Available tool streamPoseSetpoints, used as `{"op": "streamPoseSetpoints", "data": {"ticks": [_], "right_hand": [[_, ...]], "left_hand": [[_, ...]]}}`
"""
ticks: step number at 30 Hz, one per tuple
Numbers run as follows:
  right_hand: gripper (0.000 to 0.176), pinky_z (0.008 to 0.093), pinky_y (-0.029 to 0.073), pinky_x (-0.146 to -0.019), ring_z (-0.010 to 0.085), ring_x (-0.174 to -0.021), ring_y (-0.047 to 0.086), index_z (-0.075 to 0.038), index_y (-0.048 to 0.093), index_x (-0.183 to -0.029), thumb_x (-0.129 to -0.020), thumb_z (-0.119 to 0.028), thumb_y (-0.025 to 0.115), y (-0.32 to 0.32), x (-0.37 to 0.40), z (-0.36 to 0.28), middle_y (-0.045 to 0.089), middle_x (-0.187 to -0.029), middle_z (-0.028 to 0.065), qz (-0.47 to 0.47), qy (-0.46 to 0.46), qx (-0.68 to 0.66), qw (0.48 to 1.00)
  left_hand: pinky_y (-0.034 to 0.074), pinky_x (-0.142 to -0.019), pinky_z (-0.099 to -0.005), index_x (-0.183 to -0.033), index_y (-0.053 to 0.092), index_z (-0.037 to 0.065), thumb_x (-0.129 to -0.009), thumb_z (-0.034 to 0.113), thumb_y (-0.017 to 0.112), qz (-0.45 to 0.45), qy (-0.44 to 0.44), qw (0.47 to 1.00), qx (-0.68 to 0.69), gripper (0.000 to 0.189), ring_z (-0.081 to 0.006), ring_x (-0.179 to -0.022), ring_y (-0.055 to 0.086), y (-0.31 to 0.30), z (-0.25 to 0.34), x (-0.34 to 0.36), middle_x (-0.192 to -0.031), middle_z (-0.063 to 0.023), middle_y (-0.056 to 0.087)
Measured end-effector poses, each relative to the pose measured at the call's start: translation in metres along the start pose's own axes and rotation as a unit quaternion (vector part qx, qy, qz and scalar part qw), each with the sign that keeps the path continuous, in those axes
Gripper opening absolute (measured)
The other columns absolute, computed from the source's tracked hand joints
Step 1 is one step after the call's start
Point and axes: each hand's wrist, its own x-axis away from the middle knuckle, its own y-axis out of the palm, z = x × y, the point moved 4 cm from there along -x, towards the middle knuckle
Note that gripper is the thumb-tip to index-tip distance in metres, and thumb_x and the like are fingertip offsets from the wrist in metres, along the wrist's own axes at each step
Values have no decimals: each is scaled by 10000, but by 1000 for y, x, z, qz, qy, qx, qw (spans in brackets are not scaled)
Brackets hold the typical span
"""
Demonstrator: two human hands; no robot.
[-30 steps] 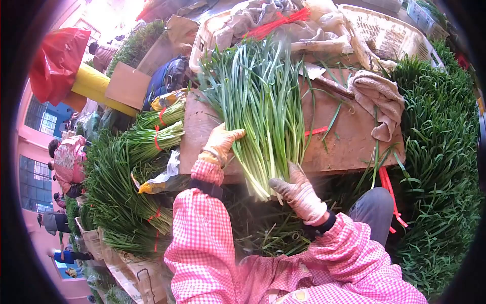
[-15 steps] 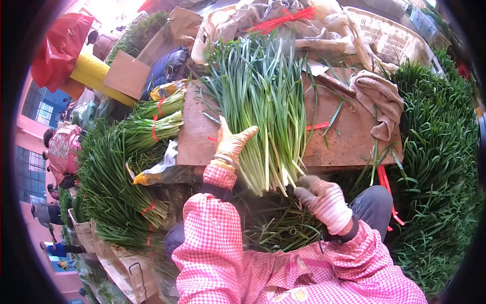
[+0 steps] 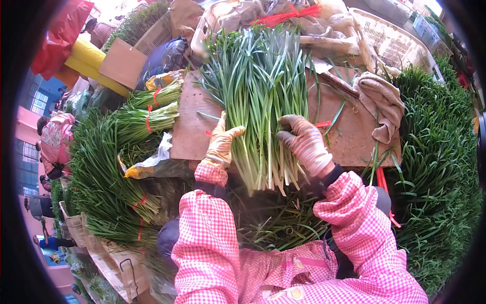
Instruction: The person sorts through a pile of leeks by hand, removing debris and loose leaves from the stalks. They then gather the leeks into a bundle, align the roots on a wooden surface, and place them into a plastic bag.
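Note:
A large loose bunch of garlic chives lies on a wooden board, pale stem ends over the front edge. My left hand, in an orange glove, rests against the bunch's left side, thumb spread over the stems and fingers stretched upward. On the opposite side, my right hand, in a striped glove with dark fingertips, touches the stems with bent fingers, thumb and fingers apart. A red tie strip shows beside the bunch, partly under it.
Tied chive bundles are piled on the left. A beige cloth lies on the board's right side. More loose chives fill the right. Behind are a white basket and red ties. People stand far left.
My right hand has moved up from the stem ends to the bunch's right side. My left hand has shifted slightly left and stays against the bunch, whose stems look more gathered.

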Motion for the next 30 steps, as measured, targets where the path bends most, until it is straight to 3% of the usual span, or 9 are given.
{"op": "streamPoseSetpoints", "data": {"ticks": [7,11,15,18,19,21,23,25,30], "right_hand": [[351,391,485,-755,297,-884,591,-78,612,-1012,-711,-220,721,5,-12,-91,581,-992,135,-74,-175,299,935],[156,405,489,-725,296,-857,600,-86,637,-782,-661,-171,689,40,-24,-63,597,-890,118,-180,-94,499,843],[140,374,486,-623,277,-698,587,-78,643,-791,-660,-114,673,7,24,-101,603,-769,86,-321,-242,95,911],[231,334,451,-834,271,-895,591,13,626,-989,-879,-160,521,10,90,-136,610,-934,175,-709,-97,-297,632],[283,347,456,-852,272,-938,593,25,606,-1029,-873,-205,555,9,100,-138,612,-961,183,-779,-18,-227,584],[252,338,485,-773,259,-888,617,-11,628,-977,-823,-209,641,0,79,-132,635,-912,150,-574,-106,-118,804],[184,353,495,-753,260,-870,615,-50,634,-950,-819,-175,602,-5,57,-99,630,-923,117,-336,-164,-21,927],[100,399,479,-604,284,-688,579,-103,627,-884,-798,-147,604,1,20,-106,568,-753,94,-164,-238,233,928],[150,413,498,-624,310,-769,631,-116,662,-811,-745,-245,621,52,-15,-64,622,-790,109,-323,-42,500,802]], "left_hand": [[394,-939,-268,-1399,229,-58,-690,-46,692,-7,-9,999,39,847,-169,-1115,494,6,8,7,-1310,-121,470],[474,-832,-298,-1353,379,27,-742,-64,634,7,-10,999,48,668,-156,-963,565,5,10,6,-1109,-59,589],[489,-813,-297,-1335,412,44,-741,-64,635,-1,-32,996,87,644,-160,-956,572,0,5,6,-1098,-63,598],[487,-826,-295,-1337,408,40,-746,-62,631,-6,-30,997,71,640,-165,-968,574,-6,0,1,-1110,-71,596],[486,-829,-295,-1339,406,39,-747,-61,630,-16,-26,997,68,642,-165,-974,573,-4,2,0,-1116,-73,594],[472,-843,-282,-1370,340,-2,-727,-48,656,-8,-16,1000,21,718,-150,-990,561,0,8,2,-1155,-84,575],[463,-851,-269,-1383,300,-28,-714,-42,672,22,-12,998,-50,766,-145,-994,555,3,17,7,-1175,-90,563],[455,-846,-247,-1387,261,-58,-701,-42,682,8,-12,998,-58,805,-146,-984,552,5,18,4,-1189,-96,555],[468,-820,-249,-1369,335,-22,-707,-63,655,3,-32,999,-24,736,-144,-942,566,6,19,4,-1151,-78,575]]}}
